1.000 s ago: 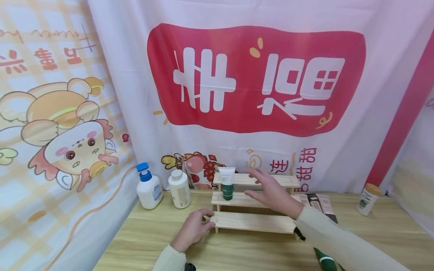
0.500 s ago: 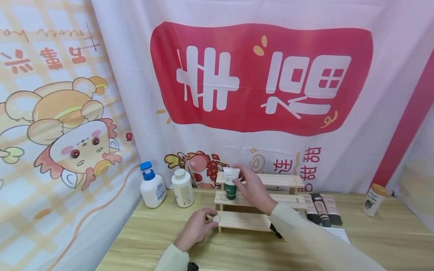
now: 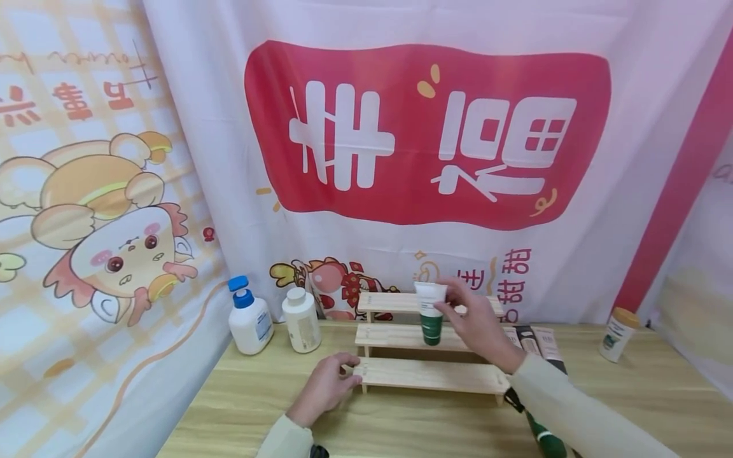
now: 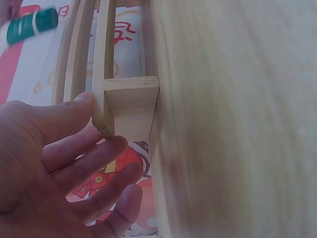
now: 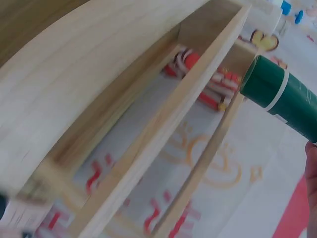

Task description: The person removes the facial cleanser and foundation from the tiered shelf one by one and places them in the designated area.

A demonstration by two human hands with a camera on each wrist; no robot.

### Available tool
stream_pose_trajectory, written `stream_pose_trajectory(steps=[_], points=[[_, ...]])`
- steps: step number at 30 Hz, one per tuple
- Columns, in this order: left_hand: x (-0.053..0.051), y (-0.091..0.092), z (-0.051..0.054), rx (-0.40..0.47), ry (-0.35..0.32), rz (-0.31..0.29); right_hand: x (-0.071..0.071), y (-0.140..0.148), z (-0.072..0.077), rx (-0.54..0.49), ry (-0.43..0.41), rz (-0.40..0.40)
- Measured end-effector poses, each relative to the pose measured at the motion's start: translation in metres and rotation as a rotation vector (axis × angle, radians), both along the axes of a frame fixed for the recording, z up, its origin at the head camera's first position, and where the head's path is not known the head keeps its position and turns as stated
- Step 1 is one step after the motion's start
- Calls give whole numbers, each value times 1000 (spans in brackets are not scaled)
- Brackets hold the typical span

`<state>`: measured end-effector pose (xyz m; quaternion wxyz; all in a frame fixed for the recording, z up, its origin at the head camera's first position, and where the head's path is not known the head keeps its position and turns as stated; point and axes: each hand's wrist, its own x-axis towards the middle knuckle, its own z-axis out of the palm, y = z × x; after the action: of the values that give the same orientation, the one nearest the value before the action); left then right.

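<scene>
A three-step wooden display rack [image 3: 432, 375] stands on the table. My left hand [image 3: 323, 387] pinches the left end of its lowest board; the left wrist view shows the thumb [image 4: 69, 116] on top and the other fingers loosely spread below. In my right hand [image 3: 480, 323] is a squeeze tube [image 3: 431, 313], white above with a green lower part and cap, held upright by its upper side. The tube's green end [image 5: 277, 91] hangs clear of the boards in the right wrist view. Only a sliver of the right hand shows there.
A blue-topped pump bottle [image 3: 251, 321] and a white capped bottle [image 3: 302, 321] stand left of the rack. Several cosmetic tubes [image 3: 546, 343] lie to its right, partly behind the sleeve. A green tube [image 3: 546, 439] lies nearer, and an orange-lidded jar [image 3: 618, 335] stands far right.
My right hand reached left to the tube standing on the middle step, took hold of it, lifted it and carried it right. My left hand has stayed at the rack's end.
</scene>
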<state>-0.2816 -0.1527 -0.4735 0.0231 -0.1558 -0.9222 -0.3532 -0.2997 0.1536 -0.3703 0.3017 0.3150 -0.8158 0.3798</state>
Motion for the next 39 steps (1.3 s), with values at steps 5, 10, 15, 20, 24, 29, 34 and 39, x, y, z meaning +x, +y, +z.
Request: stream_pose_trajectory(steps=[5, 10, 15, 20, 24, 29, 34, 39], points=[[-1, -1, -3, -7, -2, 4, 17, 47, -2, 65, 7, -119], [0, -3, -4, 4, 9, 5, 32, 96, -8, 145, 21, -229], [0, -4, -4, 2, 15, 3, 53, 142, -11, 237, -76, -322], [0, -6, -3, -3, 17, 2, 67, 185, -26, 293, -281, -351], [0, -7, -2, -5, 29, -4, 67, 216, -45, 326, -547, -363], [0, -11, -2, -8, 29, 2, 57, 244, -77, 351, -824, -369], [0, -15, -2, -14, 6, 5, 48, 250, -98, 334, -933, -358], [1, -16, -1, -20, -5, 12, 40, 245, -101, 307, -1001, -362]])
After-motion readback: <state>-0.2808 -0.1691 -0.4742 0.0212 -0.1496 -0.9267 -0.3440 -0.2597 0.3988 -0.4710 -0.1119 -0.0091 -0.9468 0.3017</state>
